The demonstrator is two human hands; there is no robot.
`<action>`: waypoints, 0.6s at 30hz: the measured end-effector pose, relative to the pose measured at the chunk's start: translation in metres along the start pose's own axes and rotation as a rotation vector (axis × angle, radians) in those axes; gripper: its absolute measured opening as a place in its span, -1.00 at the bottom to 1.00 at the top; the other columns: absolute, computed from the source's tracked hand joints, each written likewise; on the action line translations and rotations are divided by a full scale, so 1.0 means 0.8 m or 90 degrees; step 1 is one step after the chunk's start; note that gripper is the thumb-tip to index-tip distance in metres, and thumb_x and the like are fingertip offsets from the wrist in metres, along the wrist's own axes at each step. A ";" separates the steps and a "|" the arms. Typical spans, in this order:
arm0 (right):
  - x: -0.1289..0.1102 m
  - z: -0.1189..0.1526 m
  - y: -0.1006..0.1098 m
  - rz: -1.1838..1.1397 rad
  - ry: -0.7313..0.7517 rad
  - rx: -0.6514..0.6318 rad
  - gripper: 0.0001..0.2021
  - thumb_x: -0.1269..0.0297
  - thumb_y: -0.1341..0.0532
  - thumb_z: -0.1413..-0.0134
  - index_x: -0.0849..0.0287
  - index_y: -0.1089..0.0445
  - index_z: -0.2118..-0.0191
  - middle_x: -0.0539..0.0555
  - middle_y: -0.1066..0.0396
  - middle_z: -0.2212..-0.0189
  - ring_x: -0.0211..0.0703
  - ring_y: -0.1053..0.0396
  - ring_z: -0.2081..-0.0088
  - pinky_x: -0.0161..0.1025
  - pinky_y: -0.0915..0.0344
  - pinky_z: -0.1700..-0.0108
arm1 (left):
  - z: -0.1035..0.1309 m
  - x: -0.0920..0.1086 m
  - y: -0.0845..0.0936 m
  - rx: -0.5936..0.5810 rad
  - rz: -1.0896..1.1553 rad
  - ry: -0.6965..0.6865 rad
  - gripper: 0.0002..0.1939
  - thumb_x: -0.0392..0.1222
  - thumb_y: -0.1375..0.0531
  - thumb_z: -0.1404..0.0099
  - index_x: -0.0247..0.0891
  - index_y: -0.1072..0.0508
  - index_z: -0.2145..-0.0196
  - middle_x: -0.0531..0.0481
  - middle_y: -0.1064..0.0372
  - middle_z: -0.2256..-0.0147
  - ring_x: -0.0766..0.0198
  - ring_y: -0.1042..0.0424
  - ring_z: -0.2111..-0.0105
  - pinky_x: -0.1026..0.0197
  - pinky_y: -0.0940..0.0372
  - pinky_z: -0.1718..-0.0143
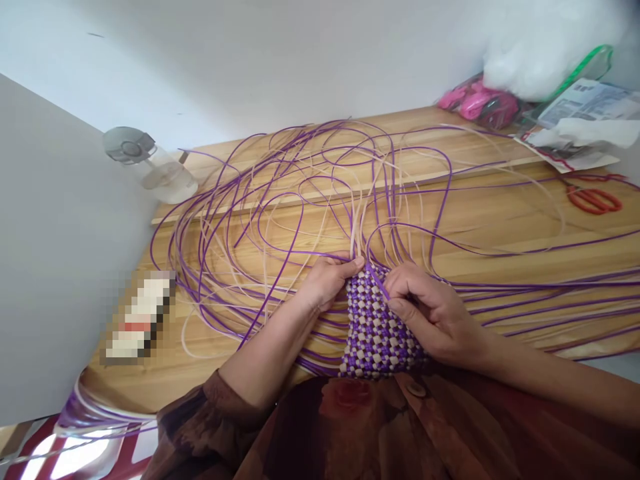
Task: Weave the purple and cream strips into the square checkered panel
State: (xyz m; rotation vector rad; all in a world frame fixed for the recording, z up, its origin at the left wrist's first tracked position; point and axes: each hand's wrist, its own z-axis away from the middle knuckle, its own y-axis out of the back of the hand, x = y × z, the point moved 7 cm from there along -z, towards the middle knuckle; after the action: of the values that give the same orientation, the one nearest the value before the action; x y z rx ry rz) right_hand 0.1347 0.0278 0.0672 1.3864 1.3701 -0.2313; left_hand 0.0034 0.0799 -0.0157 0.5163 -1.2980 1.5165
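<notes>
A woven panel of purple and cream strips lies at the table's front edge, against my body. At its upper left corner my left hand pinches the weave, thumb on top and fingers partly hidden beneath. My right hand is closed over the panel's right side, with a purple strip between thumb and forefinger. This strip runs from the panel's top edge down to my fingertips. Long loose purple and cream strips fan out from the panel to the left, back and right.
On the wooden table a clear bottle with a grey lid stands at back left. A blurred-out object lies at left. Red-handled scissors, papers and a pink bundle in plastic are at right.
</notes>
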 end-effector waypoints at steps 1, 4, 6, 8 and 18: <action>0.000 0.001 -0.001 0.008 0.008 -0.003 -0.92 0.41 -0.14 -0.21 0.13 -0.28 0.33 0.07 -0.29 0.39 -0.13 -0.26 0.29 -0.12 -0.24 0.21 | 0.000 -0.001 0.000 -0.005 0.006 0.005 -0.62 -0.01 -0.50 0.12 -0.35 -0.53 0.50 -0.01 -0.41 0.56 0.31 -0.34 0.52 0.22 -0.22 0.38; -0.006 0.000 -0.001 0.023 0.050 0.005 -0.94 0.43 -0.17 -0.19 0.12 -0.31 0.29 0.07 -0.34 0.36 -0.12 -0.30 0.24 -0.10 -0.26 0.14 | 0.001 -0.001 -0.003 -0.017 0.024 0.007 -0.65 -0.02 -0.48 0.08 -0.35 -0.52 0.52 0.00 -0.40 0.56 0.37 -0.30 0.55 0.25 -0.19 0.41; -0.009 -0.005 -0.001 0.027 0.075 0.017 -0.94 0.43 -0.20 -0.17 0.12 -0.33 0.28 0.07 -0.37 0.34 -0.11 -0.32 0.20 -0.09 -0.27 0.09 | 0.004 0.001 -0.008 -0.029 0.034 -0.009 -0.67 -0.03 -0.47 0.04 -0.35 -0.53 0.49 0.01 -0.41 0.54 0.38 -0.29 0.54 0.27 -0.18 0.42; -0.009 -0.009 -0.002 0.027 0.078 0.033 -0.94 0.41 -0.21 -0.17 0.12 -0.33 0.29 0.06 -0.38 0.35 -0.13 -0.32 0.22 -0.12 -0.27 0.11 | 0.007 0.001 -0.013 -0.031 0.037 -0.027 -0.68 -0.05 -0.47 0.04 -0.34 -0.54 0.47 0.02 -0.42 0.52 0.39 -0.30 0.53 0.28 -0.18 0.41; -0.003 -0.010 -0.013 0.135 -0.001 0.029 -0.82 0.35 -0.12 -0.24 0.16 -0.23 0.43 0.00 -0.27 0.50 -0.24 -0.21 0.41 -0.25 -0.14 0.33 | 0.006 -0.002 -0.007 0.065 -0.011 -0.092 -0.67 -0.04 -0.48 0.09 -0.35 -0.54 0.52 0.01 -0.42 0.55 0.38 -0.28 0.56 0.26 -0.16 0.46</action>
State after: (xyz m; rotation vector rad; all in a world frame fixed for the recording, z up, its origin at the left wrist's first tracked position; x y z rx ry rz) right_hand 0.1211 0.0296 0.0666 1.5568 1.2123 -0.1244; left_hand 0.0077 0.0743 -0.0129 0.7121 -1.3278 1.5602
